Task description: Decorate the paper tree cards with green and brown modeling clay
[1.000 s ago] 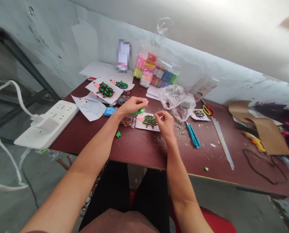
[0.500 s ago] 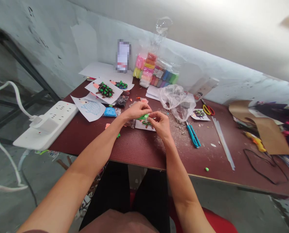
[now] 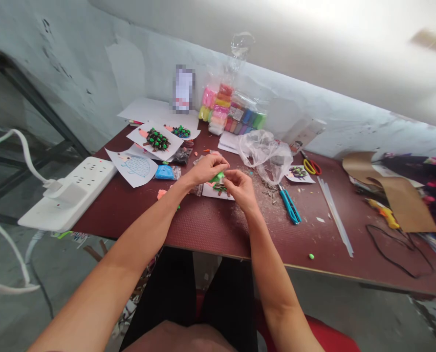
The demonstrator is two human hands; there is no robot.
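Bright green modelling clay (image 3: 217, 177) shows between my two hands above a small white card (image 3: 214, 191). My left hand (image 3: 209, 168) is closed round the clay, its fingers bent downward. From the other side, my right hand (image 3: 240, 188) pinches at the clay's edge with thumb and forefinger; the exact contact is partly hidden. The card bears brown and green bits stuck on like spines, half covered by the hands. Beside my left wrist lie a lump of salmon-pink clay (image 3: 162, 194) and a blue clay packet (image 3: 164, 172).
Hedgehog pictures (image 3: 157, 139) lie at the back left, near a white power strip (image 3: 89, 178). Bagged clay blocks (image 3: 221, 107) and a crumpled plastic bag (image 3: 265, 151) stand behind. To the right are teal snips (image 3: 290, 205), scissors (image 3: 311, 166), glue sticks (image 3: 335, 215) and a glue gun (image 3: 384, 212).
The view has shifted slightly. Both hands stay close together over the card, with small finger movements at the green clay. Nothing on the table has visibly moved.
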